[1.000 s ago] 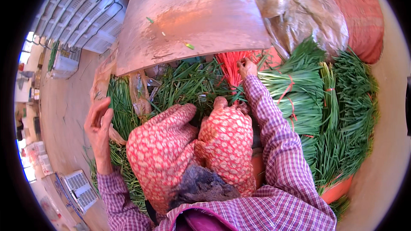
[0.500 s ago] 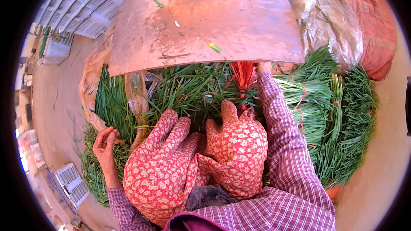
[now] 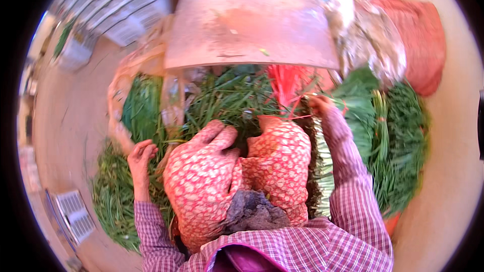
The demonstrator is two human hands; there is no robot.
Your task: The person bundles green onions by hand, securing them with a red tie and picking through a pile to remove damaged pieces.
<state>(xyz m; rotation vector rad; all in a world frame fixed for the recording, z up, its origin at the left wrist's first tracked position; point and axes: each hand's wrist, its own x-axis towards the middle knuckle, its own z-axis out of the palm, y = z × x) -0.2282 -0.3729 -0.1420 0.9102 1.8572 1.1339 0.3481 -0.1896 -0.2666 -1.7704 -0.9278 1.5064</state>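
Note:
My right hand (image 3: 321,105) is closed on a thin red plastic strip (image 3: 298,116), reaching past my right knee. The strip comes from a hanging bunch of red strips (image 3: 285,84) at the front edge of the board. Beside that hand are tied bundles of long green leafy stalks (image 3: 357,102), their pale cut ends (image 3: 322,176) lined up along my right leg. My left hand (image 3: 142,158) is off to the left, fingers loosely curled and apart, with nothing visible in it. It hovers next to a clear plastic bag (image 3: 117,113) and loose greens (image 3: 113,186).
A worn reddish board (image 3: 252,30) stands ahead of my knees, with loose greens (image 3: 227,95) below its edge. At the far right lie a crumpled plastic sack (image 3: 375,40) and a red woven sack (image 3: 416,45). White crates (image 3: 128,15) are stacked far left; another crate (image 3: 74,216) lies nearer.
My right hand has come back from under the board's edge toward me, drawing out a red strip. The left hand stays raised at the left. The view has shifted.

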